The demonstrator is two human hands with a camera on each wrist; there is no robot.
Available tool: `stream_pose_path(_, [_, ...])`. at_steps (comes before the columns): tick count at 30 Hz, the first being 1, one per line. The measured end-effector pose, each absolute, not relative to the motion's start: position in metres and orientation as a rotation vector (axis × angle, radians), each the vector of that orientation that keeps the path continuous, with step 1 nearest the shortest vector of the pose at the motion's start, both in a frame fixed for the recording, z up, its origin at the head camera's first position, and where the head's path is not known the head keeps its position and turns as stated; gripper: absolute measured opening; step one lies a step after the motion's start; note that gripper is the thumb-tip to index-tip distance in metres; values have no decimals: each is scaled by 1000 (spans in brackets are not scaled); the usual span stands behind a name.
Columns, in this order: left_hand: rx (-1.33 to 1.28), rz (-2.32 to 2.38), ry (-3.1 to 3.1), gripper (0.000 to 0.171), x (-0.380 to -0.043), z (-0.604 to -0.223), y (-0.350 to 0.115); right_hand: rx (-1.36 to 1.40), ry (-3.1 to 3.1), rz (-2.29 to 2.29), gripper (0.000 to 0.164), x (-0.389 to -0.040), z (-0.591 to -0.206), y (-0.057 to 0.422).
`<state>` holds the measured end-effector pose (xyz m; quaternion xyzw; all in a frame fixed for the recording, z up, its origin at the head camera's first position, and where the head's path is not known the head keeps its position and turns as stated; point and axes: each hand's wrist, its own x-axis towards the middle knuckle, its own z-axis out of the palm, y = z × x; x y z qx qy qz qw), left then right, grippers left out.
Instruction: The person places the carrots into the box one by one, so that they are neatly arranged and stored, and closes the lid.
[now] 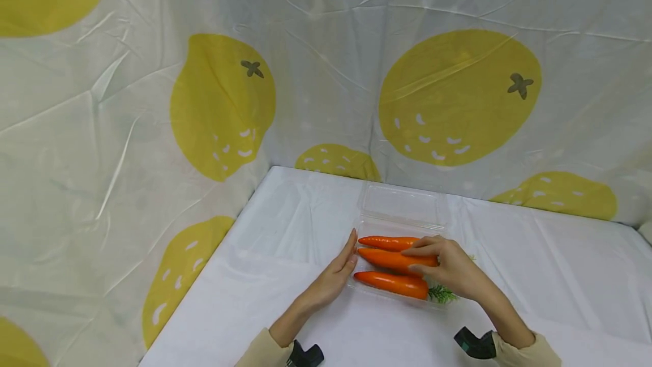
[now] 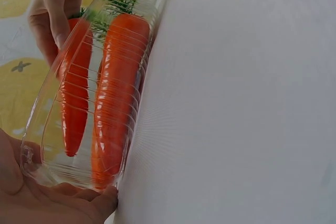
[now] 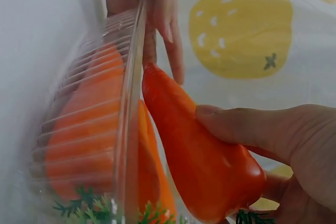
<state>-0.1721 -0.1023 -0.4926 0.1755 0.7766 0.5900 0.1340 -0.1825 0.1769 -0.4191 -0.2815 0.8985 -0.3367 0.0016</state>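
Observation:
A clear plastic clamshell box [image 1: 373,225] lies with its lid [image 1: 399,201] folded back. The front carrot [image 1: 394,284] and the rear carrot [image 1: 384,241] lie inside with their tips to the left. Between them, my right hand [image 1: 450,268] pinches the middle carrot [image 1: 387,259] near its thick end, thumb against fingers. In the right wrist view this held carrot [image 3: 194,150] tilts up beyond the box rim. My left hand [image 1: 331,280] rests along the box's left end, its fingers extended against the wall. Green leaves [image 1: 442,293] show at the front carrot's thick end.
A white cloth [image 1: 285,242] covers the table. Behind and to the left hangs a pale curtain [image 1: 326,72] printed with yellow lemons, meeting the table's back and left edges. The folded-back lid reaches nearly to the back edge.

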Motion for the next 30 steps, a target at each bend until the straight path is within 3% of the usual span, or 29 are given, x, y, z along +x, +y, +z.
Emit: stream_pose_path(30, [493,1721,2235,62,-171,-490,-102,-799,2828,-1094,33,-182,-442,155])
